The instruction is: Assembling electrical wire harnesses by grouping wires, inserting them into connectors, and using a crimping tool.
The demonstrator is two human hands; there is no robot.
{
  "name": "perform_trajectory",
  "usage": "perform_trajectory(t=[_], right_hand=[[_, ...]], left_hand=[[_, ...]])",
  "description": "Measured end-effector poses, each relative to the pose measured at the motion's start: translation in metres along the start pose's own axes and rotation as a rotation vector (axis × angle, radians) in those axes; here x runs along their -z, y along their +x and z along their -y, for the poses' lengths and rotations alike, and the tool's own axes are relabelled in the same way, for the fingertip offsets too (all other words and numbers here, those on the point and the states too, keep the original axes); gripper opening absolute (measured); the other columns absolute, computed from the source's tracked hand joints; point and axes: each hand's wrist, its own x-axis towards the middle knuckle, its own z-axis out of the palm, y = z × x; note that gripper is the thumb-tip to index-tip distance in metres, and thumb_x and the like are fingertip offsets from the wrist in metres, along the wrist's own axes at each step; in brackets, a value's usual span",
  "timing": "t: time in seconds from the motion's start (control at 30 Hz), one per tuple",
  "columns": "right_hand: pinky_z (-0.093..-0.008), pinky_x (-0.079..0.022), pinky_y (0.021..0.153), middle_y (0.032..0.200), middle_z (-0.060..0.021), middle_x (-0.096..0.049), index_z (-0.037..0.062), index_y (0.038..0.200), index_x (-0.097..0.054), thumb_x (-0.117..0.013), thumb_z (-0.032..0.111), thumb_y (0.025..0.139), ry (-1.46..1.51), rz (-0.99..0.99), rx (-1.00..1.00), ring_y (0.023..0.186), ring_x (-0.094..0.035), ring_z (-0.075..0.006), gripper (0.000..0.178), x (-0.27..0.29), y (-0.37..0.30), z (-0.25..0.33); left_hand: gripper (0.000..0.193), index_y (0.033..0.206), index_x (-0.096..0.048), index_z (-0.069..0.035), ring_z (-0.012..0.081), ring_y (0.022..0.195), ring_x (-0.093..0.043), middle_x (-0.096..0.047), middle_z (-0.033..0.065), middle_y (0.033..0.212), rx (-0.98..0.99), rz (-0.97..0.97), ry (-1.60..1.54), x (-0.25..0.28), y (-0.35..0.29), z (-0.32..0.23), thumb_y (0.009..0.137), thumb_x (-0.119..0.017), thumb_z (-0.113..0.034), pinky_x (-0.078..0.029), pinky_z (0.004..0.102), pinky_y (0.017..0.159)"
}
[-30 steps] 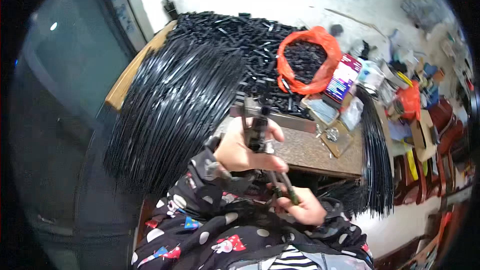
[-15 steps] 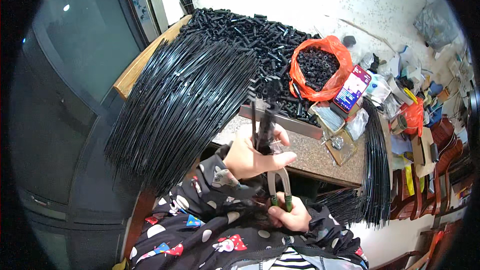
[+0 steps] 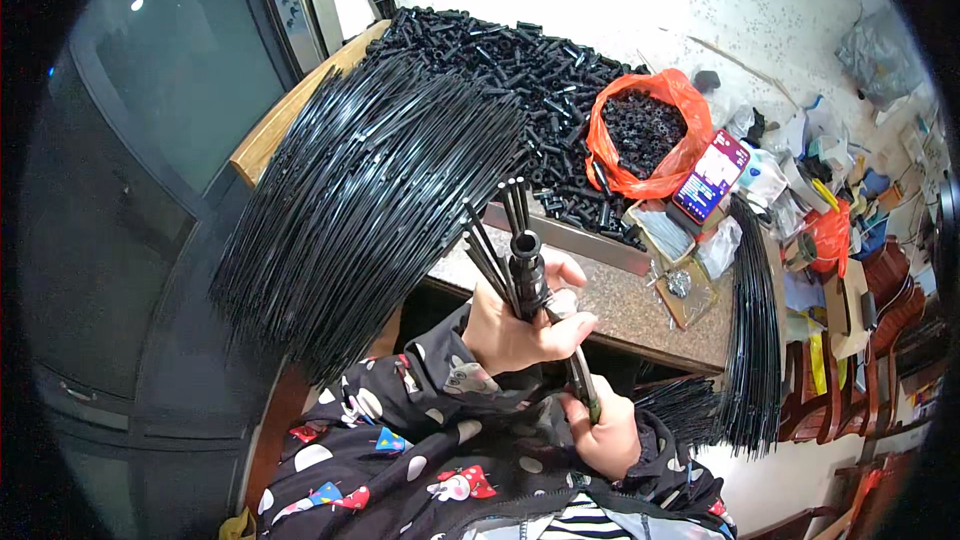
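Note:
My left hand (image 3: 503, 334) is closed around several thin black rods (image 3: 487, 260) and a black hollow tube piece (image 3: 528, 265). The tube's round open end points up, with rods standing beside and behind it. Lower down, my right hand (image 3: 608, 437) grips a pair of pliers (image 3: 580, 380) with green handles. The pliers' jaws reach up to the base of the tube piece, by my left thumb; my fingers partly hide them, so I cannot tell what they grip. A wide heap of similar black rods (image 3: 360, 200) lies to the left.
Black tube pieces (image 3: 560, 70) are piled on the table (image 3: 640, 315). On its right are a red plastic bag (image 3: 700, 90) of small black parts, a lit phone (image 3: 712, 175) and a tray of thin pins (image 3: 664, 230). Another rod bundle (image 3: 752, 340) hangs over the right edge.
The black tube and rods have tilted, so the tube's open end now shows. The pliers have turned and their handles have come closer together. My right hand has shifted slightly right.

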Motion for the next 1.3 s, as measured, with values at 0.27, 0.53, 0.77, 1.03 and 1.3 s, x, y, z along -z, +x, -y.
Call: perform_trajectory(t=[0.27, 0.53, 0.77, 1.03, 1.3], right_hand=[[-0.0253, -0.042, 0.051, 0.059, -0.0078, -0.053, 0.0004, 0.087, -0.052, -0.055, 0.005, 0.079, 0.068, 0.014, -0.084, 0.051, -0.051, -0.0118, 0.010, 0.001, 0.002, 0.001], [-0.0256, -0.043, 0.052, 0.065, -0.0053, -0.053, 0.0017, 0.095, -0.051, -0.054, 0.005, 0.079, 0.042, 0.177, -0.131, 0.056, -0.051, -0.0097, 0.017, 0.014, 0.001, -0.017], [-0.0253, -0.038, 0.079, 0.110, -0.0094, -0.033, 0.0019, 0.092, -0.050, -0.056, -0.004, 0.071, 0.334, 0.240, 0.021, 0.089, -0.045, -0.0131, 0.023, 0.057, 0.010, -0.038], [-0.0437, -0.028, 0.084, 0.097, -0.0054, -0.053, 0.0071, 0.075, -0.057, -0.067, 0.012, 0.050, -0.610, -0.090, 0.540, 0.097, -0.042, -0.0323, 0.027, 0.078, 0.028, 0.011], [-0.0421, -0.028, 0.088, 0.100, -0.0039, -0.052, 0.0147, 0.086, -0.063, -0.065, 0.010, 0.058, -1.075, -0.273, 0.737, 0.104, -0.042, -0.0267, 0.028, 0.086, 0.027, 0.024]], left_hand=[[0.035, 0.093, -0.048, 0.000, 0.0021, 0.051, -0.042, -0.048, -0.0028, 0.061, 0.056, -0.048, 0.012, 0.002, -0.002, 0.002, 0.063, -0.065, -0.003, -0.032, 0.0172, 0.046], [0.036, 0.102, -0.044, 0.001, 0.0049, 0.050, -0.046, -0.049, -0.0011, 0.061, 0.101, 0.050, -0.104, 0.005, 0.001, 0.006, 0.073, -0.062, -0.009, -0.035, 0.0181, 0.046], [0.032, 0.080, -0.040, -0.004, 0.0138, 0.050, -0.045, -0.045, 0.0034, 0.057, -0.093, 0.195, -0.382, 0.026, 0.007, 0.017, 0.075, -0.066, -0.022, -0.039, 0.0245, 0.049], [0.039, 0.077, -0.043, -0.005, 0.0096, 0.051, -0.042, -0.044, 0.0012, 0.061, 0.025, 0.275, -0.557, 0.030, 0.005, 0.025, 0.068, -0.071, -0.030, -0.033, 0.0215, 0.045], [0.051, 0.085, -0.042, -0.002, 0.0050, 0.045, -0.035, -0.040, -0.0011, 0.057, -0.007, 0.075, -0.386, 0.028, 0.003, 0.023, 0.068, -0.069, -0.042, -0.028, 0.0200, 0.040]])
